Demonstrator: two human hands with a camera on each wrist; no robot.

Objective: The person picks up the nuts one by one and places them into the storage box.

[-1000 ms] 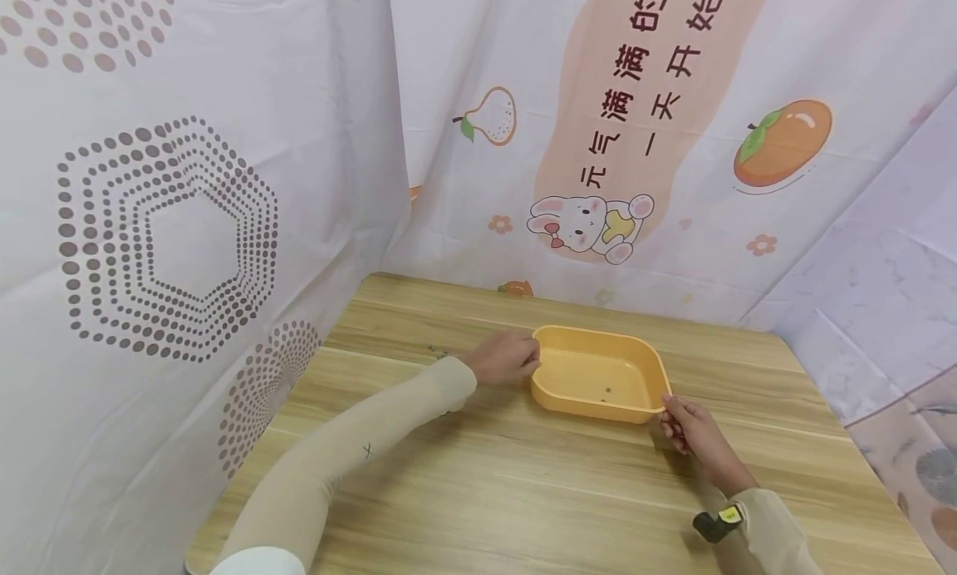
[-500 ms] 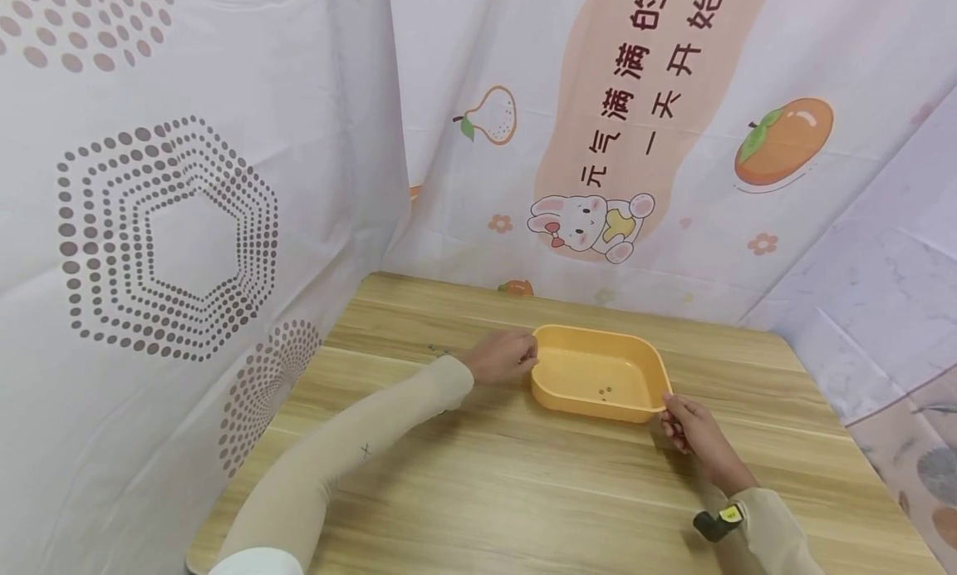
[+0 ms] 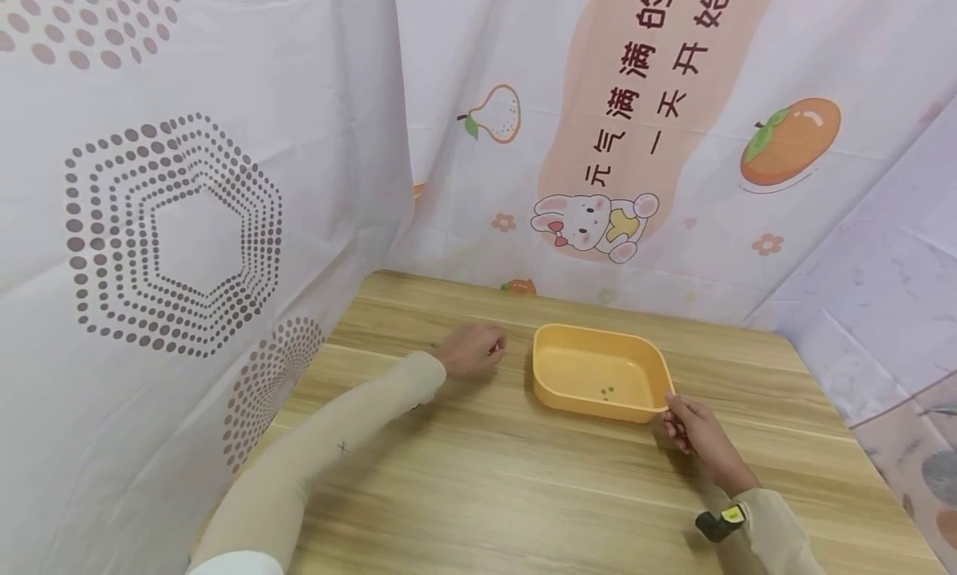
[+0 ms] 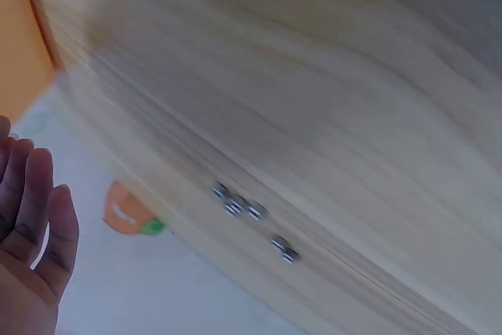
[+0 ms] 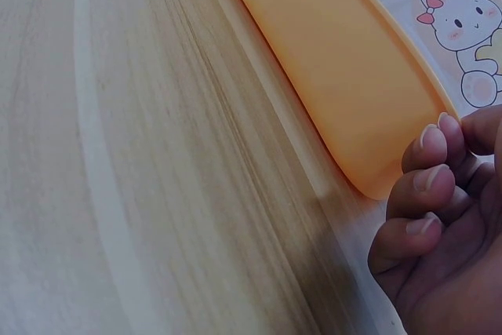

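Note:
A shallow yellow-orange plastic tray (image 3: 598, 374) stands on the table, with a few tiny metal pieces (image 3: 607, 391) on its floor. My right hand (image 3: 699, 438) pinches the tray's near right corner between thumb and forefinger; the right wrist view shows its other fingers curled beside the tray wall (image 5: 337, 68). Left of the tray, and apart from it, is my left hand (image 3: 471, 349), its fingers loosely bent and nothing visible in them. In the left wrist view, several small shiny metal pieces, nut-like in shape (image 4: 235, 205), lie on the wood near the far table edge. My left sleeve and hand mostly hide them from the head view.
The wood-grain table (image 3: 478, 492) carries all of this. White printed curtains (image 3: 463, 193) hang behind it and along the left side (image 3: 179, 251). A black device with a yellow label (image 3: 721, 523) sits at my right wrist.
My left hand has moved left, away from the tray's left rim. One more metal piece shows in the tray than one second ago. The right hand and tray have stayed put.

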